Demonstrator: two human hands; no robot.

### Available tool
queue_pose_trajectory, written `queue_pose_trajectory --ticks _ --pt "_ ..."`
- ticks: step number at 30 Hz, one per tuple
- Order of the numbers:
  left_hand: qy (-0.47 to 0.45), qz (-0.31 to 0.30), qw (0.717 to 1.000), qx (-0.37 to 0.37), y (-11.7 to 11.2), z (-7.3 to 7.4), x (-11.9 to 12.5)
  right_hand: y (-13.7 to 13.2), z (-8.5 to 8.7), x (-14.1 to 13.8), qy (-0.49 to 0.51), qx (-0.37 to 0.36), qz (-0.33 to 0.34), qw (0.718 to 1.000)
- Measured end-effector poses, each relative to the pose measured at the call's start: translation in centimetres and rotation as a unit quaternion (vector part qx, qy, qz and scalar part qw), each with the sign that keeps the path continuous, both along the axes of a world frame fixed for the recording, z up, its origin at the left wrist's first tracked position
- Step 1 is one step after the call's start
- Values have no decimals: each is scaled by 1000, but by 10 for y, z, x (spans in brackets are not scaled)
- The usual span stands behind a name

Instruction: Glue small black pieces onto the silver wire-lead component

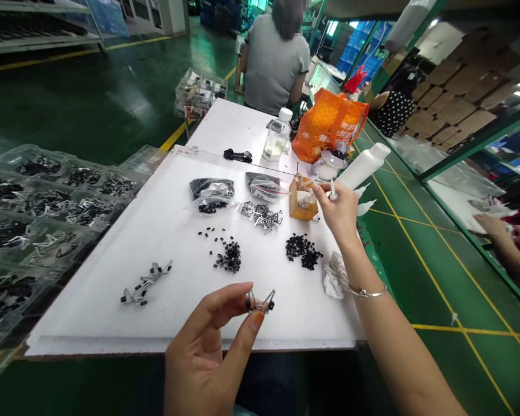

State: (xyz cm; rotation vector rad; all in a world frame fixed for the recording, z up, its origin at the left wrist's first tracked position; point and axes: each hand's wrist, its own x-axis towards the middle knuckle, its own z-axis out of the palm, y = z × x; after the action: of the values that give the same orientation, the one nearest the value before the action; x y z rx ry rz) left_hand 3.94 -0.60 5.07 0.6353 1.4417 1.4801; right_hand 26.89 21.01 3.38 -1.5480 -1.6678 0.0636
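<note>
Green-painted factory flooring with yellow lane lines surrounds a white-topped workbench, and a co-worker stands beyond its far end. Near the front edge of the bench, the left hand pinches a small black component with bent metal leads between thumb and fingertips, with the other fingers apart and loosely curved. This part appears light and stiff, but its thin leads may bend; take hold at the black body, not the leads. The right hand closes its fingers around the nozzle end of a white plastic squeeze bottle, held tilted above the bench beside a small cardboard tray. Loose black blocks, a heap of leaded parts and two zip bags lie on the bench. A crumpled white cloth lies below the right hand.
</note>
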Motion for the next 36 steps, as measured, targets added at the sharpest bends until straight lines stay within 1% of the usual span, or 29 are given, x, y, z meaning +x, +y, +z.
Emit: queue_pose_trajectory --ticks 2,4,8,10,11,12,14,15,16,17,18,19,20,22,24,27,31,33,35,36 --pt "33 9 999 14 -2 5 5 0 -1 0 -3 4 -4 1000" --pt "63 5 997 35 -3 7 6 -1 -3 0 -1 13 -11 1000" --pt "80 1 994 76 -2 5 5 -1 -4 -1 4 26 -15 1000" --pt "87 3 992 93 -2 3 4 -8 1 -4 14 47 -23 999" --pt "95 4 990 100 -2 2 4 -15 5 -8 19 70 -37 997" --pt "104 5 989 107 -2 1 3 -26 10 -12 36 105 -56 992" --pt "123 2 985 117 -2 -2 2 -56 23 -25 95 173 -85 977" --pt "132 -5 984 123 -2 -3 1 -75 29 -32 189 204 -78 957" --pt "138 -15 982 129 -2 -4 0 -95 35 -40 280 198 -43 938" --pt "144 -25 980 132 -2 -5 -1 -115 40 -48 349 157 5 924" --pt "150 -33 979 137 -2 -6 -1 -134 43 -54 391 106 49 913" --pt "154 -39 977 139 -2 -7 -2 -149 45 -60 419 71 67 903" --pt "157 -43 977 141 -2 -7 -2 -162 45 -64 431 56 78 897" --pt "159 -47 976 144 -2 -8 -1 -176 43 -69 432 48 83 897" --pt "160 -50 975 147 -3 -8 -1 -179 39 -70 427 49 83 899" --pt "159 -55 975 146 -4 -7 0 -174 35 -69 420 50 82 902" --pt "161 -54 974 147 -5 -7 -1 -174 34 -70 401 51 88 910" --pt "163 -51 975 146 -6 -7 -1 -176 34 -71 402 51 85 910" --pt "162 -45 976 141 -6 -7 -2 -173 34 -69 404 75 70 909" --pt "161 -43 976 139 -6 -7 -2 -168 33 -66 390 103 49 913"
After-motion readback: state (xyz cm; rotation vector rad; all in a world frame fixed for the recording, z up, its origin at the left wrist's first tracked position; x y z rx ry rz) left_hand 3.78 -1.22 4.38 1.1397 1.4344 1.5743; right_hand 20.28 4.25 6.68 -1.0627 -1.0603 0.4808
